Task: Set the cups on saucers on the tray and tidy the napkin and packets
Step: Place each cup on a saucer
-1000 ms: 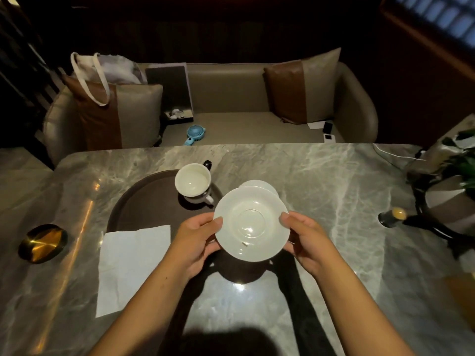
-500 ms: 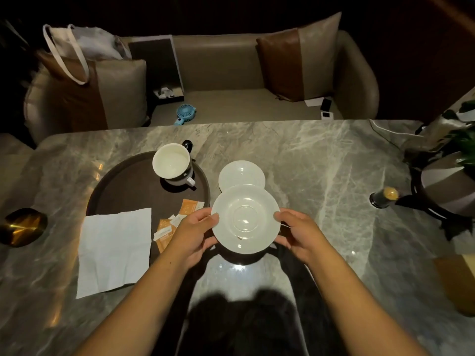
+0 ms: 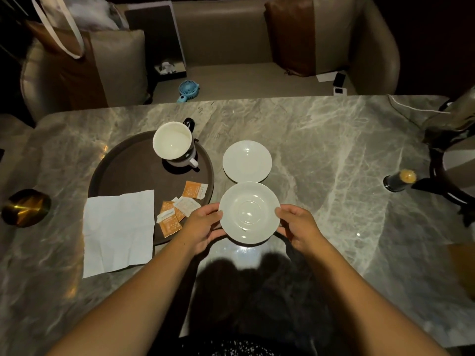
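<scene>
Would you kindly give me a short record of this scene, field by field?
near saucer: gripped at its rim by left hand and right hand, right of the tray
far saucer: flat on the table, beyond the near one, nothing on it
cups: seemingly stacked, on the tray's far side, no saucer beneath
napkin: spread flat, overlapping the tray's near-left edge
packets: scattered on the tray's near side
</scene>
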`<state>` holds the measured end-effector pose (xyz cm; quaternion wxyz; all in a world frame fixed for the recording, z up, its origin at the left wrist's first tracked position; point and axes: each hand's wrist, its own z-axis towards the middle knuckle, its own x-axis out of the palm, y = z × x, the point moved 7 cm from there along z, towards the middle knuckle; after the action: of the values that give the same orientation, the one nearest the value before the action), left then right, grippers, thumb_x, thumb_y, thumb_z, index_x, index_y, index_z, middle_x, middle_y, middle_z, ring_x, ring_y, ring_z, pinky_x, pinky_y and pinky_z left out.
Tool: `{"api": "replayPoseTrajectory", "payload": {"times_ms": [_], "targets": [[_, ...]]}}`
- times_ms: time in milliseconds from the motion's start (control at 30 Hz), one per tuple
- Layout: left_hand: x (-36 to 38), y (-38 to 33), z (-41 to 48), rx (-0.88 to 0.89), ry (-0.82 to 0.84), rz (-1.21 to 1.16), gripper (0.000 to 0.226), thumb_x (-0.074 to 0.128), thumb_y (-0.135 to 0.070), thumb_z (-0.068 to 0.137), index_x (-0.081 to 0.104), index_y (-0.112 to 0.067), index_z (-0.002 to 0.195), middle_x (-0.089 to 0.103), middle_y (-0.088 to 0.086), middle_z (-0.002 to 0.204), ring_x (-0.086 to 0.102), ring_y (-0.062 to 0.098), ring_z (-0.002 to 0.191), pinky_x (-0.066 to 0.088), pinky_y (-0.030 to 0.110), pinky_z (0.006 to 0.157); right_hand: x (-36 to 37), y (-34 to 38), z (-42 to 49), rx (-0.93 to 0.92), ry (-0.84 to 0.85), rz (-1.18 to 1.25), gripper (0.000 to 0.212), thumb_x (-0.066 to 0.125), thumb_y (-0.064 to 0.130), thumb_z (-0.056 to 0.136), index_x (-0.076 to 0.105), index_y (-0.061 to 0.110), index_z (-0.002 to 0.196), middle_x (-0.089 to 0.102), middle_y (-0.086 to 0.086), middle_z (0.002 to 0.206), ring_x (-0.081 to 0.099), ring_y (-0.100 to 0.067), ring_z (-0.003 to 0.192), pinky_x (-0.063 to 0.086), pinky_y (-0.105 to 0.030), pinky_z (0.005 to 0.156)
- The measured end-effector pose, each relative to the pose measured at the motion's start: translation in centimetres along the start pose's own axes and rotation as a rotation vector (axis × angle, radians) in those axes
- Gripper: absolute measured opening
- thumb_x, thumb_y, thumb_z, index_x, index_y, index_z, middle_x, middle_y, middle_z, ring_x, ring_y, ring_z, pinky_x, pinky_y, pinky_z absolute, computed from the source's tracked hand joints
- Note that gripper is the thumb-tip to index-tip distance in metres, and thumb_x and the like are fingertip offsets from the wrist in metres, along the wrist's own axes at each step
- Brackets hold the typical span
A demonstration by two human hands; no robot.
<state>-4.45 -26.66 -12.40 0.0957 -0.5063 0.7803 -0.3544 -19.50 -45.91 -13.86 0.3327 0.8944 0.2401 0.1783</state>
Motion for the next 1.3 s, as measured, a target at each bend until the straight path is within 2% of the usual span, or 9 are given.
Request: {"api": "replayPoseTrajectory", "payload": {"times_ms": [300, 500, 600, 700, 800, 900, 1033, 1133, 1300], "targets": [[-0.1, 1.4, 0.7, -0.003, 0.005, 0.034, 0.030, 0.052, 0.003, 0.097, 0.068, -0.014, 0.116, 0.075, 0.006, 0.111, 0.072, 0.025, 0.100, 0.062, 0.041, 0.075, -0.4, -0.7, 0.6, -0.077, -0.048, -0.163, 0.020, 0.059, 0.000, 0.091, 0.075, 0.008, 0.083, 0.072, -0.011, 0.078, 0.071, -0.019, 0.069, 0.062, -0.037, 0.069], [-0.1, 1.6, 1.3, 0.014, -0.050, 0.072, 0.034, 0.052, 0.005, 0.096, 0.067, -0.016, 0.118, 0.076, 0.005, 0.106, 0.074, 0.024, 0.095, 0.062, 0.040, 0.069, -0.5, -0.3, 1.2, -0.132, -0.100, -0.286, 0.022, 0.057, 0.000, 0.093, 0.072, 0.010, 0.080, 0.071, -0.004, 0.076, 0.069, -0.017, 0.068, 0.059, -0.028, 0.059], [-0.3, 1.8, 1.6, 0.029, -0.102, 0.086, 0.030, 0.054, 0.005, 0.095, 0.068, -0.017, 0.111, 0.076, 0.004, 0.102, 0.075, 0.021, 0.088, 0.061, 0.037, 0.063, -0.6, -0.3, 1.6, -0.138, -0.093, -0.333, 0.020, 0.059, 0.001, 0.093, 0.071, 0.009, 0.081, 0.071, -0.005, 0.074, 0.071, -0.019, 0.067, 0.062, -0.035, 0.064], [-0.4, 1.9, 1.9, 0.041, -0.128, 0.096, 0.027, 0.056, 0.002, 0.095, 0.069, -0.019, 0.105, 0.073, 0.006, 0.107, 0.073, 0.025, 0.093, 0.061, 0.038, 0.065, -0.6, -0.1, 2.1, -0.149, -0.099, -0.357, 0.017, 0.059, 0.002, 0.093, 0.071, 0.008, 0.082, 0.069, -0.008, 0.075, 0.068, -0.025, 0.072, 0.064, -0.044, 0.072], [-0.5, 1.7, 2.2, 0.057, -0.154, 0.100, 0.022, 0.059, 0.000, 0.094, 0.069, -0.016, 0.105, 0.073, 0.008, 0.107, 0.073, 0.028, 0.095, 0.062, 0.041, 0.068, -0.8, 0.0, 2.4, -0.162, -0.111, -0.381, 0.017, 0.060, 0.002, 0.092, 0.070, 0.007, 0.079, 0.064, -0.003, 0.066, 0.065, -0.024, 0.068, 0.064, -0.045, 0.070], [-0.6, 1.7, 2.3, 0.071, -0.197, 0.133, 0.019, 0.061, -0.001, 0.093, 0.069, -0.017, 0.099, 0.074, 0.008, 0.100, 0.075, 0.024, 0.086, 0.062, 0.036, 0.063, -0.9, 0.1, 2.4, -0.164, -0.117, -0.451, 0.013, 0.062, 0.006, 0.091, 0.067, 0.007, 0.080, 0.060, -0.005, 0.067, 0.063, -0.024, 0.065, 0.063, -0.040, 0.061], [-0.7, 1.9, 2.4, 0.090, -0.248, 0.181, 0.015, 0.064, -0.002, 0.092, 0.069, -0.016, 0.093, 0.076, -0.001, 0.078, 0.075, 0.014, 0.070, 0.058, 0.028, 0.055, -1.2, 0.5, 2.4, -0.168, -0.127, -0.493, 0.011, 0.064, 0.011, 0.091, 0.066, 0.006, 0.081, 0.063, -0.007, 0.061, 0.063, -0.022, 0.058, 0.058, -0.034, 0.057], [-1.0, 2.1, 2.4, 0.089, -0.278, 0.234, 0.004, 0.066, -0.013, 0.093, 0.070, -0.014, 0.092, 0.074, 0.004, 0.076, 0.074, 0.018, 0.069, 0.060, 0.029, 0.057, -1.2, 0.5, 2.0, -0.192, -0.113, -0.556, 0.018, 0.063, 0.018, 0.090, 0.063, 0.007, 0.076, 0.064, -0.008, 0.053, 0.059, -0.019, 0.049, 0.051, -0.035, 0.054], [-1.2, 1.9, 2.4, 0.078, -0.311, 0.306, 0.010, 0.066, -0.023, 0.094, 0.069, -0.014, 0.092, 0.073, 0.010, 0.084, 0.071, 0.022, 0.078, 0.063, 0.034, 0.067, -0.9, 0.7, 1.3, -0.252, -0.116, -0.687, 0.025, 0.058, 0.025, 0.091, 0.060, 0.011, 0.070, 0.069, -0.007, 0.058, 0.060, -0.014, 0.052, 0.054, -0.039, 0.065]]}}
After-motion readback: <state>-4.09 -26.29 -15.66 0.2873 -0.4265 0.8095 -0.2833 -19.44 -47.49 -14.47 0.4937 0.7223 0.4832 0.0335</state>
